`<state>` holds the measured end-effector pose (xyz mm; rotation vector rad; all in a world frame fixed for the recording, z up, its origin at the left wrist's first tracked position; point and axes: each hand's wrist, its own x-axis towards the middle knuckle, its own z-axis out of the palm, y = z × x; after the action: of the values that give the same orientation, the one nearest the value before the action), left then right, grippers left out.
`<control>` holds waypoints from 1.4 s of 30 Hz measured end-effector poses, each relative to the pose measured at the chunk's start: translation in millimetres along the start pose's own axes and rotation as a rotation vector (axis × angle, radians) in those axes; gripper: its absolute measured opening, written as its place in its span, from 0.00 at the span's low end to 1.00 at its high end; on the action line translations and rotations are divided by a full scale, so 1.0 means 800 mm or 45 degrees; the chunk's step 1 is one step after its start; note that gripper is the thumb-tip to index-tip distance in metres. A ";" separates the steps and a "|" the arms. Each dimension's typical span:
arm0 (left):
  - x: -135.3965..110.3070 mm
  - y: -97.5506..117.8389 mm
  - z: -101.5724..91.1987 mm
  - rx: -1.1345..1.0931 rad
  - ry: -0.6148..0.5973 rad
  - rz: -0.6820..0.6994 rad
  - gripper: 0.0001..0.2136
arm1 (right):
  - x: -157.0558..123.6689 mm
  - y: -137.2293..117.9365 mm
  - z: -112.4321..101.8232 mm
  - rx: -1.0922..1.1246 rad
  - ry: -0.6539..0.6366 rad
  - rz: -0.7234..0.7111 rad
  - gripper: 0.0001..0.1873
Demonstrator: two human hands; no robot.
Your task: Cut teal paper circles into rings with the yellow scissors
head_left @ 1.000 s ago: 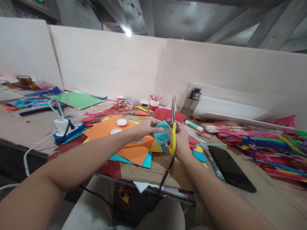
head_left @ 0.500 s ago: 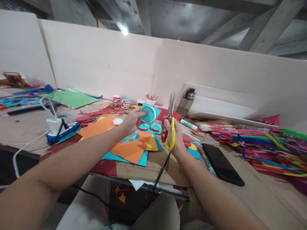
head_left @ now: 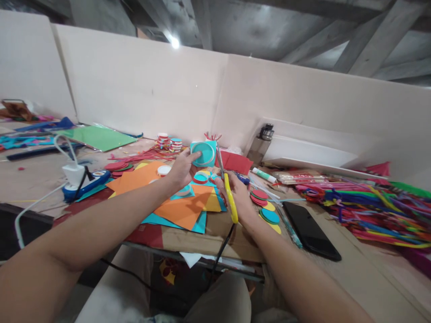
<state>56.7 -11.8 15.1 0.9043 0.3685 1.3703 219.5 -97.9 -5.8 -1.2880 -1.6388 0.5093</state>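
Above the table, my left hand [head_left: 184, 169] pinches a teal paper square [head_left: 213, 146] that carries a white ring [head_left: 213, 154] on its face. My right hand [head_left: 237, 193] grips a pair of scissors [head_left: 230, 197] with yellow and red handles, its blades pointing up beside the square's right edge. Whether the blades touch the paper I cannot tell. Below the hands lie orange paper sheets [head_left: 180, 214] and teal sheets [head_left: 200, 224]. A red-edged ring with a teal face [head_left: 201, 177] rests just under the held square.
Cut paper circles [head_left: 270, 216] lie right of my right hand, near a black phone [head_left: 311, 231]. Colourful pipe cleaners [head_left: 363, 215] spread at the far right. A blue power strip [head_left: 85, 184] with a white plug is on the left. A dark bottle [head_left: 261, 146] stands by the wall.
The scissors have moved left to the paper's edge, tilting with the blades leaning left. My left hand has turned the teal square more face-on and shifted it slightly left.
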 end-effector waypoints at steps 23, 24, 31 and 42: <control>-0.008 -0.006 0.004 0.011 -0.088 -0.088 0.11 | 0.000 -0.001 0.002 0.083 -0.026 0.042 0.22; -0.007 -0.006 0.004 0.002 -0.075 -0.089 0.11 | 0.000 -0.002 0.002 0.084 -0.033 0.051 0.23; -0.004 -0.006 0.001 -0.042 -0.063 -0.057 0.11 | 0.001 -0.003 0.001 0.102 -0.015 -0.005 0.23; -0.008 -0.004 0.007 -0.029 -0.043 -0.075 0.10 | -0.002 -0.008 0.000 0.095 -0.050 0.052 0.23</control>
<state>61.6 -19.2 14.6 0.8903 0.3507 1.3010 216.0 -101.3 -1.7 -1.2658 -1.6135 0.6186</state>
